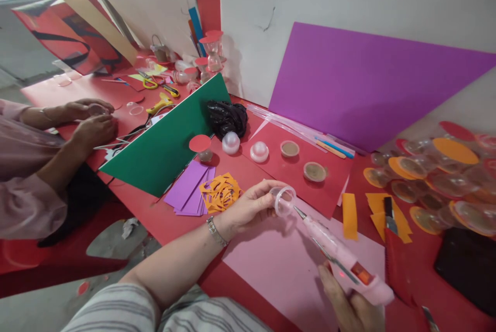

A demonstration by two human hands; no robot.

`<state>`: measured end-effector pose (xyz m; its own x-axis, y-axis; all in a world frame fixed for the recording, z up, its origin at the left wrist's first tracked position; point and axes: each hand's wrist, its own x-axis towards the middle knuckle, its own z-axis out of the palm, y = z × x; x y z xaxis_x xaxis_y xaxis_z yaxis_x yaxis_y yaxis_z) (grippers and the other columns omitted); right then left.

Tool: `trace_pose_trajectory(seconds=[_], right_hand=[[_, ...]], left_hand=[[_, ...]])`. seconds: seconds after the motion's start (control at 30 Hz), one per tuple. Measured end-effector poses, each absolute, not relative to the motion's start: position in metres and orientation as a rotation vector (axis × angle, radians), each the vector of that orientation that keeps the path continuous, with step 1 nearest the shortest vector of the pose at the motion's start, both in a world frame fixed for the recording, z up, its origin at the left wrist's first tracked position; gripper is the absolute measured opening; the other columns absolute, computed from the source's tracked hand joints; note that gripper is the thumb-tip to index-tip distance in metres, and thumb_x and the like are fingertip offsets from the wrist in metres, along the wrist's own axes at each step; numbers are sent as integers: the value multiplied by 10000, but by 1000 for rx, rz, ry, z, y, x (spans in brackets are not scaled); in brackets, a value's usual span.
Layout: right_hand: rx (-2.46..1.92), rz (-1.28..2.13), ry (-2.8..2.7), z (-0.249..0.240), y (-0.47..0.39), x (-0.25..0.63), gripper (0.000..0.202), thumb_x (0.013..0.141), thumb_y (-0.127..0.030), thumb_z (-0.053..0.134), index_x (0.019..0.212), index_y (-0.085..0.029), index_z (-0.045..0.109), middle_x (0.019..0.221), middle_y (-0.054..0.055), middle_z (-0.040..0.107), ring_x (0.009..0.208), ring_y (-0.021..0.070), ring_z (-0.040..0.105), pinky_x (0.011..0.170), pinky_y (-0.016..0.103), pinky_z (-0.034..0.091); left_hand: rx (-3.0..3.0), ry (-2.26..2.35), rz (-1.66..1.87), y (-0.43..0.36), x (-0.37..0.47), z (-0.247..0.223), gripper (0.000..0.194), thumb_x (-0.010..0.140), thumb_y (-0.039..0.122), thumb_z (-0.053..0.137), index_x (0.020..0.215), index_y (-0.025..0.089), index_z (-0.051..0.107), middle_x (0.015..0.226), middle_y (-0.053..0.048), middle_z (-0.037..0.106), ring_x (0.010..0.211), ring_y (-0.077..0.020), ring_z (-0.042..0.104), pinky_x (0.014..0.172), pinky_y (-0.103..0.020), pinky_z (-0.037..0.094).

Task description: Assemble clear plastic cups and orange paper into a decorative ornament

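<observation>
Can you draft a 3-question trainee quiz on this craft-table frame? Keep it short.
1. True or false: the left hand holds a clear plastic cup.
2. Which tool does the right hand grip? A scissors, B pink glue gun, C knife.
3. What sheet lies under the glue gun?

Key
1. True.
2. B; its nozzle touches the cup's rim.
3. The pink sheet on the red table.
</observation>
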<state>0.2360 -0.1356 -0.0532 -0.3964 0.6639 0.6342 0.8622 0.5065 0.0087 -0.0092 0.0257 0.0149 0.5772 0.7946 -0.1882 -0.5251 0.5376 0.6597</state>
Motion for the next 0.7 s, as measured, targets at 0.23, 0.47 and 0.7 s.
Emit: trace_pose_trajectory(seconds=[0.23,0.47,0.7], right_hand=[[-1512,-354,-2114,-60,-149,225,336,941,-97,548,952,-279,830,604,27,686,627,206,690,637,293,566],[-1423,-310,-2036,-61,-147,232,347,896,-55,628,1067,-296,810,663,19,716,573,178,647,590,272,523],[-1478,-8,-1963,-56,-142,225,287,968,-162,551,1016,-276,810,587,9,651,467,156,592,512,262,493]], left_hand=[[579,487,808,26,-9,13,381,725,431,897,999,199,767,958,-44,713,786,-106,629,724,-214,474],[572,485,793,26,-10,15,424,695,445,913,991,179,765,943,-55,709,767,-109,618,697,-210,463],[561,483,818,25,-10,18,446,712,438,904,1043,185,746,968,-64,720,800,-130,629,718,-227,455]])
